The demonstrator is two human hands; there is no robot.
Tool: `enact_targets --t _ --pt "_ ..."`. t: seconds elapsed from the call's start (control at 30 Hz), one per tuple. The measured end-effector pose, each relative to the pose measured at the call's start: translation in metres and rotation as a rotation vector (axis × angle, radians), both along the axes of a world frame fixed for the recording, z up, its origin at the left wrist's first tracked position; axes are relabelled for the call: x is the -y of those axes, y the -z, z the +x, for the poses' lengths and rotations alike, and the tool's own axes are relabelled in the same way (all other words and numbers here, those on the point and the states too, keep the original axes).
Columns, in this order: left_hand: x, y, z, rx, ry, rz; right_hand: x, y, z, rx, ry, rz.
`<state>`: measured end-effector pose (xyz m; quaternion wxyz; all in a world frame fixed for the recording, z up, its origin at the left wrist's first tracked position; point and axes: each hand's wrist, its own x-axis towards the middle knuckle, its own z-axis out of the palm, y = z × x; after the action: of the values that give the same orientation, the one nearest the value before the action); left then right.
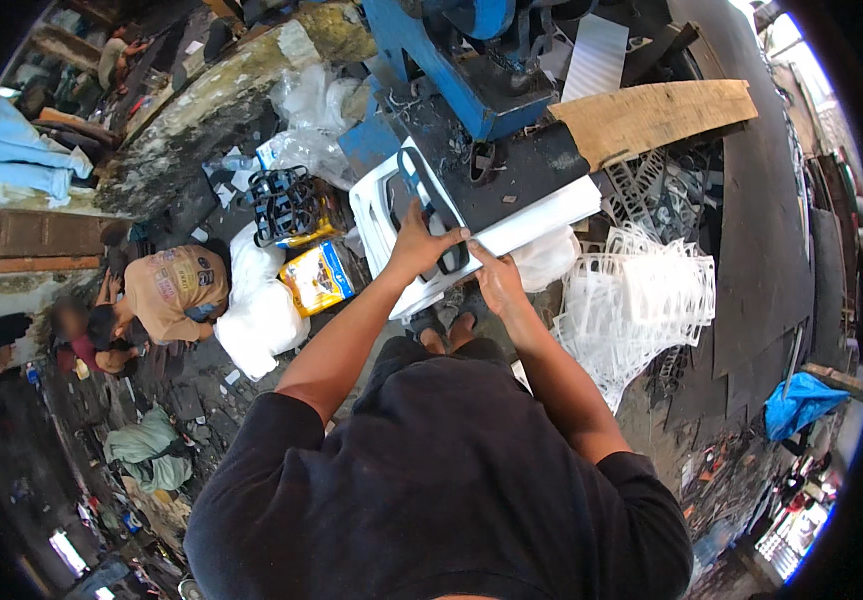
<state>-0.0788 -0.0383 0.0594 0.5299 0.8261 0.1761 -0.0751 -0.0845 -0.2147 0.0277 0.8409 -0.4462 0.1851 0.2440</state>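
Observation:
My left hand (417, 246) rests by a white plastic stool (369, 208), its thumb stretched right toward my other hand and its fingers apart. Beside those fingers lies a long black loop-shaped piece (435, 188). My right hand (499, 284) closes its fingertips on the near left corner of a stack of white sheets (541, 216). The thumbs of both hands almost meet at that corner. Just beyond the sheets is a black work surface (506, 190), under a blue machine (496, 100).
A curved wooden board (656, 118) juts out at the right. Below it, white cut-out sheet scraps (641, 290) are heaped. To the left are black cut pieces (283, 205), a yellow-and-blue bag (317, 278) and a white sack (256, 310). A person (173, 290) crouches further left.

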Motion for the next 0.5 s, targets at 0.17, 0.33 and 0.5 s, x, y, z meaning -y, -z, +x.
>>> enact_targets --t 0.17,0.33,0.5 --pt "-0.013 0.028 -0.003 0.118 -0.209 -0.205 -0.012 0.004 -0.011 -0.031 -0.111 0.078" --pt "-0.046 0.048 -0.016 0.075 -0.355 -0.499 -0.027 -0.001 -0.008 -0.059 0.002 0.09" --pt "-0.103 -0.015 -0.036 -0.012 -0.249 -1.026 -0.012 0.036 0.025 -0.059 0.296 0.047"
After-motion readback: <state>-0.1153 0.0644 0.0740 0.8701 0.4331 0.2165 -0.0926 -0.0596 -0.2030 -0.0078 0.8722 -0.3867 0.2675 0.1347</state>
